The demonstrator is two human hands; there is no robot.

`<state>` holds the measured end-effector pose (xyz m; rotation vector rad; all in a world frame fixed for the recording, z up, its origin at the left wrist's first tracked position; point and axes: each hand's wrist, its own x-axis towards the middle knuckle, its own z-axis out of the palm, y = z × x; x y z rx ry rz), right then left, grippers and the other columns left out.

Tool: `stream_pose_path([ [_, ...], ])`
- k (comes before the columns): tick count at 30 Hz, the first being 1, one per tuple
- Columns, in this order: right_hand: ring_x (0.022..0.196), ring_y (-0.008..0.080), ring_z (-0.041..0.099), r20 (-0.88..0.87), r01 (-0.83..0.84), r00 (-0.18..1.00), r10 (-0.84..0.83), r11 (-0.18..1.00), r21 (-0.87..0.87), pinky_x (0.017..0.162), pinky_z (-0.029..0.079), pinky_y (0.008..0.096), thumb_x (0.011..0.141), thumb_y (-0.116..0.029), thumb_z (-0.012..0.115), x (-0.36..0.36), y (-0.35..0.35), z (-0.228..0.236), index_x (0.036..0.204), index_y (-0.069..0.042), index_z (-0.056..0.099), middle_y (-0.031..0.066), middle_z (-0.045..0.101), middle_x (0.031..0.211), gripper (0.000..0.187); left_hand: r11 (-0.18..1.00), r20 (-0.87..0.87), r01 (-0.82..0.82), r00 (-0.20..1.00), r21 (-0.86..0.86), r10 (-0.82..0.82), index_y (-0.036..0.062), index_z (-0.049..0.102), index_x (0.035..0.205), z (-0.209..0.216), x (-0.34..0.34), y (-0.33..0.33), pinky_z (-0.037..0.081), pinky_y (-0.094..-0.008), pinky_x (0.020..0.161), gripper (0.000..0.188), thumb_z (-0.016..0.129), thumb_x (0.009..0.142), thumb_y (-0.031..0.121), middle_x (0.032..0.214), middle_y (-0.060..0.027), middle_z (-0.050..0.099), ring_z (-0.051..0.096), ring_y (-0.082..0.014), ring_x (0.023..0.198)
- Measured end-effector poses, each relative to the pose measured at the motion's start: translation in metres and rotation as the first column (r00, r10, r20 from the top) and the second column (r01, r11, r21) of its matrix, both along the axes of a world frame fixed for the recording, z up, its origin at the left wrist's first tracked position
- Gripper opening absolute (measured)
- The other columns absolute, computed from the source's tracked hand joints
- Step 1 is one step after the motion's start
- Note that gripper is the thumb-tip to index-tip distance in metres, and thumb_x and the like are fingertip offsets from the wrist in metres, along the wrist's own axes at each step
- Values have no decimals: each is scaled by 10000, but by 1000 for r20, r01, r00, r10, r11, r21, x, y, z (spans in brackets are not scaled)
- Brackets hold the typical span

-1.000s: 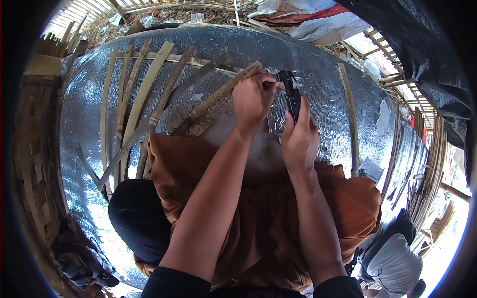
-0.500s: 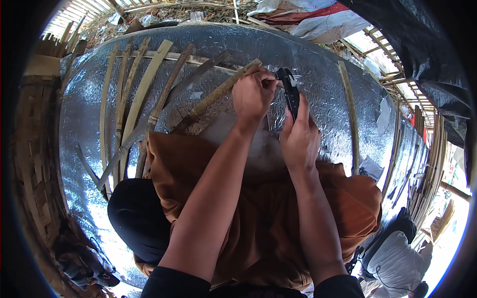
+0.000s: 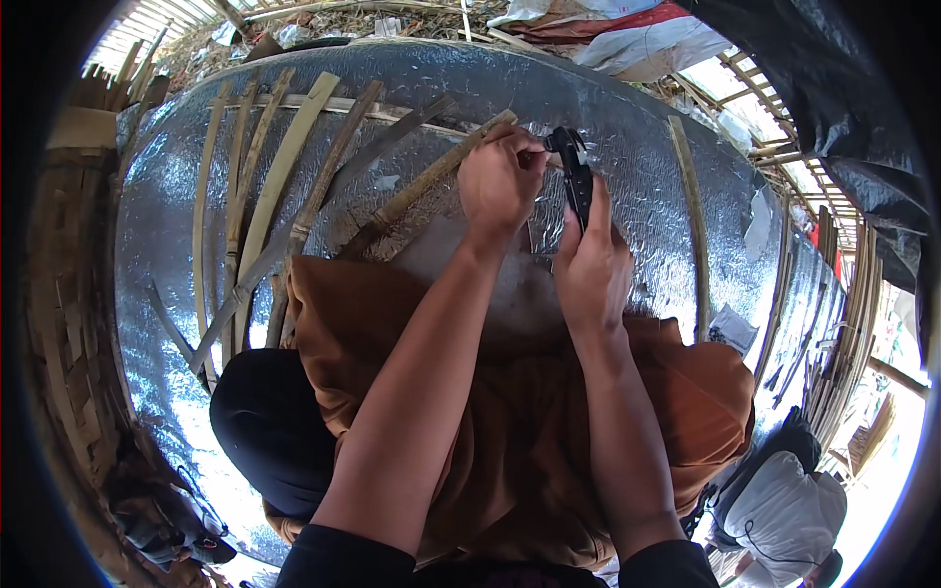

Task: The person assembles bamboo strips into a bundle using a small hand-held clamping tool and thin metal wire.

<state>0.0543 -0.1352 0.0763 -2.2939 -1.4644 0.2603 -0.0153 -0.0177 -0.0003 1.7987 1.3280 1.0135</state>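
My right hand (image 3: 595,269) is wrapped round a black hand tool (image 3: 576,181), held upright. A curved head with a small shiny metal part tops the tool; I cannot tell its exact kind. Just left of that head, the fingers of my left hand (image 3: 502,186) are pinched together. Something thin and pale seems to run from the pinch to the tool, too small to name. Behind my left wrist a bamboo strip (image 3: 420,199) lies slanted on the silver foil sheet (image 3: 588,93). Brown cloth (image 3: 510,431) covers my lap below both forearms.
Several bamboo strips (image 3: 284,171) lie on the foil at the left, some crossing. One more strip (image 3: 690,216) lies alone to the right. A woven bamboo wall (image 3: 69,294) stands at the far left. Black plastic sheeting (image 3: 804,78) hangs at upper right, and a white sack-like bundle (image 3: 784,510) sits lower right.
The head of the black tool has tipped slightly to the right and its metal part shows at a different angle. My left hand has barely moved.
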Motion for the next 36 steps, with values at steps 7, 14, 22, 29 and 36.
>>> stream_pose_path([
  [7,881,481,715,37,28,999,-32,992,121,642,592,521,992,-110,610,-1,2,-2,1473,24,408,320,691,1105,539,1000,21,-4,1000,24,4,129,786,807,-2,-1,5,577,-401,722,64,823,782,174,939,-20,747,730,-284,792],
  [14,822,475,720,77,33,996,-46,987,159,634,587,517,984,-129,635,-2,2,4,1446,35,428,307,708,1037,532,1000,-62,11,998,-15,-12,131,783,805,-1,0,3,570,-415,707,84,842,761,170,924,-34,745,729,-292,791],
  [22,849,461,728,94,8,996,-12,999,39,654,596,513,984,-123,636,1,5,4,1445,30,445,297,710,1022,522,1000,26,-24,999,20,23,118,778,805,-2,2,2,571,-409,704,100,849,765,176,928,-31,743,731,-285,787],
  [29,838,482,715,73,-8,997,7,1000,18,647,584,526,987,-110,625,0,4,1,1447,6,447,303,703,1009,507,999,-12,4,1000,-40,-5,112,772,819,3,-1,0,573,-404,729,105,846,772,171,950,-38,743,734,-281,821],
  [36,853,482,713,39,27,999,-37,971,237,661,586,532,985,-99,619,1,4,-2,1420,20,459,305,704,1028,479,999,-21,6,1000,-37,-6,98,782,844,0,2,2,570,-379,737,123,837,788,192,948,-32,753,739,-254,823],
])
